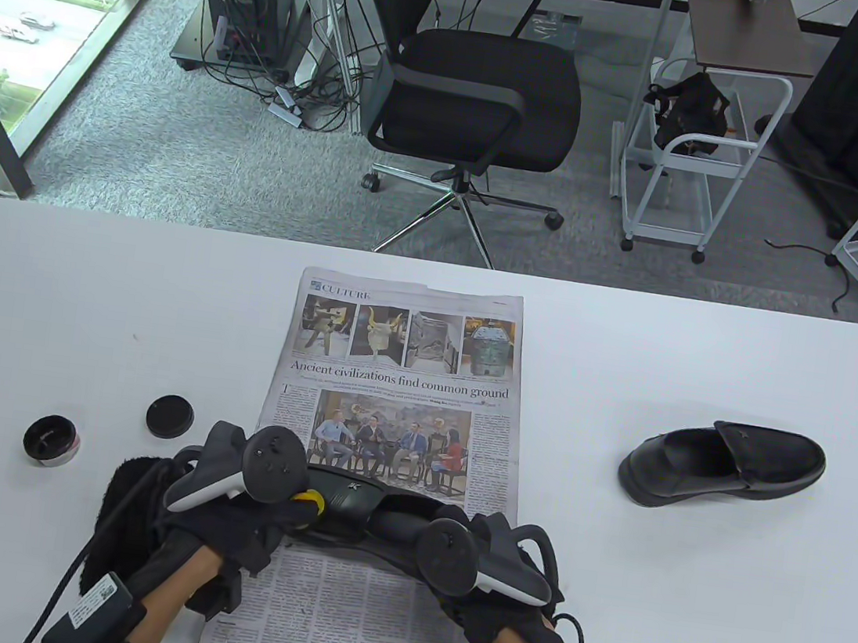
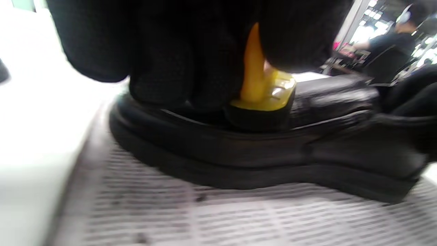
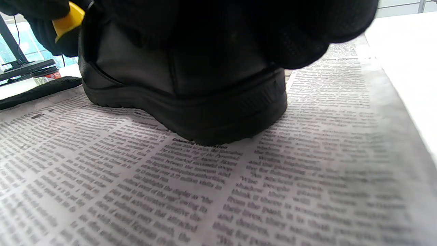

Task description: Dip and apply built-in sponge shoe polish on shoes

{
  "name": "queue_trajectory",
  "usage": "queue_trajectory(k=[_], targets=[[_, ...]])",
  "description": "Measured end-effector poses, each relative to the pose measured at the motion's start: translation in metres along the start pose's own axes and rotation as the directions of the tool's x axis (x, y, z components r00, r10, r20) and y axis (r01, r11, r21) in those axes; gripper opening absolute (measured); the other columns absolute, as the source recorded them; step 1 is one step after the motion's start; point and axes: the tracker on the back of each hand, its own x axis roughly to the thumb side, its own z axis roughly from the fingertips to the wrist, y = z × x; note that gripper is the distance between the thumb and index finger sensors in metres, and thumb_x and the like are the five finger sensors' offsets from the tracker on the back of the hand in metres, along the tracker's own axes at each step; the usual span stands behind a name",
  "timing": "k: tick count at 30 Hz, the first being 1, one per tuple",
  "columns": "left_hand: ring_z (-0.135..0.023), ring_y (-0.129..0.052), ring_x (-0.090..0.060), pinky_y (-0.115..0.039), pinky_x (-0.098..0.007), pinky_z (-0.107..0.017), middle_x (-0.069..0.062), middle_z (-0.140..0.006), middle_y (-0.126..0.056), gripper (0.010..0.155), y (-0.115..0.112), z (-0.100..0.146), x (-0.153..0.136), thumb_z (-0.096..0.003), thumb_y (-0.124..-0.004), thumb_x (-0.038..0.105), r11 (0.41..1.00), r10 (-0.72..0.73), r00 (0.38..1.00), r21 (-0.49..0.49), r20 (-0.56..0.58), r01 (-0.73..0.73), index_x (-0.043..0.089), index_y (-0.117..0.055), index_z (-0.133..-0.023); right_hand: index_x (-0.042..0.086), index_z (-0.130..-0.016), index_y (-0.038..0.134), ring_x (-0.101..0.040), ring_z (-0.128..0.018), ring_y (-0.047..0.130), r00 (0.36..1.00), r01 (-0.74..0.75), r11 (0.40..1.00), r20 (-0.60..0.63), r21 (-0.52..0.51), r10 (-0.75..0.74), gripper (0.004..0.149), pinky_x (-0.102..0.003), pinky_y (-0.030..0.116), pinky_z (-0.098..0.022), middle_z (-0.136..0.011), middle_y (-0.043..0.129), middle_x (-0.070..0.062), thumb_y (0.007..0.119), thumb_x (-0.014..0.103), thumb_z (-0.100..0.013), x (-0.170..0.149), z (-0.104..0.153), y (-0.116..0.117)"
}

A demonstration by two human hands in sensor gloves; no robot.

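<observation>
I judge polishing underway: my left hand pinches the sponge against the shoe on the newspaper, my right hand grips its heel, while the second shoe right of the newspaper waits untouched.

black shoe, yellow applicator — printed newspaper

The newspaper carries the section header "CULTURE" at its top. Below its row of photographs stands the headline "Ancient civilizations find common ground"; the body text is illegible.

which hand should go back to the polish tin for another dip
Left. The left hand already holds the yellow applicator on the shoe, and the open tin sits on its side. The right hand steadies the shoe's heel.
</observation>
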Motion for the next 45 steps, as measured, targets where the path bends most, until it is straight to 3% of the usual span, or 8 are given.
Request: queue_trajectory(k=[4,7,11,19,26,34,45], targets=[[-0.067,-0.096,-0.034,-0.080,-0.057,-0.055,-0.015,-0.081,-0.097,0.048,-0.001,0.000,0.014,-0.0565,-0.079,0.042,0.991,0.072,0.990,0.105,0.121,-0.085,0.012,-0.082,-0.095,0.022,-0.085,0.073,-0.049,-0.068,0.081,1.000,-0.005,1.000,0.001,0.000,0.005,0.040,-0.061,0.071,-0.054,-0.094,0.063,-0.008,0.073,0.033,-0.046,0.000,0.000,0.000],[-0.067,-0.094,-0.034,-0.079,-0.058,-0.055,-0.014,-0.079,-0.096,0.049,-0.005,-0.005,0.023,-0.0566,-0.078,0.042,0.979,0.059,0.988,0.183,0.144,-0.085,0.011,-0.082,-0.094,0.022,-0.085,0.073,-0.049,-0.068,0.081,1.000,-0.007,1.000,0.000,0.000,0.007,0.040,-0.061,0.071,-0.054,-0.094,0.063,-0.008,0.073,0.033,-0.046,0.000,0.000,0.000],[-0.071,-0.089,-0.036,-0.075,-0.059,-0.058,-0.018,-0.086,-0.088,0.048,-0.011,-0.016,0.025,-0.0570,-0.075,0.045,0.964,-0.006,0.996,0.265,0.084,-0.017,0.017,-0.080,-0.096,0.022,-0.085,0.073,-0.049,-0.068,0.081,1.000,-0.006,1.000,-0.002,0.000,0.006,0.040,-0.061,0.071,-0.054,-0.094,0.063,-0.008,0.073,0.033,-0.046,0.000,0.000,0.000],[-0.077,-0.086,-0.043,-0.073,-0.061,-0.059,-0.020,-0.093,-0.085,0.049,-0.016,-0.028,-0.004,-0.0574,-0.074,0.045,0.955,-0.063,0.992,0.283,-0.105,0.090,0.014,-0.079,-0.096,0.022,-0.085,0.073,-0.049,-0.068,0.081,1.000,-0.007,1.000,-0.002,-0.001,0.007,0.040,-0.061,0.071,-0.054,-0.094,0.063,-0.008,0.073,0.033,-0.046,0.000,0.000,0.000],[-0.078,-0.088,-0.044,-0.075,-0.061,-0.059,-0.023,-0.093,-0.086,0.047,-0.006,-0.023,-0.025,-0.0572,-0.075,0.042,0.961,-0.125,0.967,0.214,-0.222,0.174,0.012,-0.080,-0.093,0.022,-0.085,0.073,-0.049,-0.068,0.081,1.000,-0.005,1.000,-0.002,-0.001,0.005,0.040,-0.061,0.071,-0.054,-0.094,0.063,-0.008,0.073,0.033,-0.046,0.000,0.000,0.000],[-0.076,-0.092,-0.041,-0.078,-0.059,-0.059,-0.020,-0.092,-0.091,0.046,0.004,-0.008,-0.034,-0.0572,-0.076,0.042,0.975,-0.183,0.954,0.078,-0.239,0.207,0.013,-0.082,-0.092,0.022,-0.085,0.073,-0.049,-0.068,0.081,1.000,-0.003,1.000,-0.002,0.000,0.003,0.040,-0.061,0.070,-0.054,-0.094,0.063,-0.008,0.073,0.033,-0.046,0.000,0.000,0.000],[-0.078,-0.090,-0.041,-0.076,-0.060,-0.060,-0.020,-0.092,-0.090,0.046,0.003,0.000,-0.011,-0.0575,-0.078,0.043,0.990,-0.141,0.988,-0.019,-0.062,0.141,0.014,-0.081,-0.094,0.022,-0.085,0.073,-0.049,-0.068,0.080,1.000,-0.003,1.000,-0.002,0.000,0.003,0.040,-0.061,0.070,-0.054,-0.094,0.063,-0.008,0.073,0.033,-0.046,0.000,0.000,0.000]])
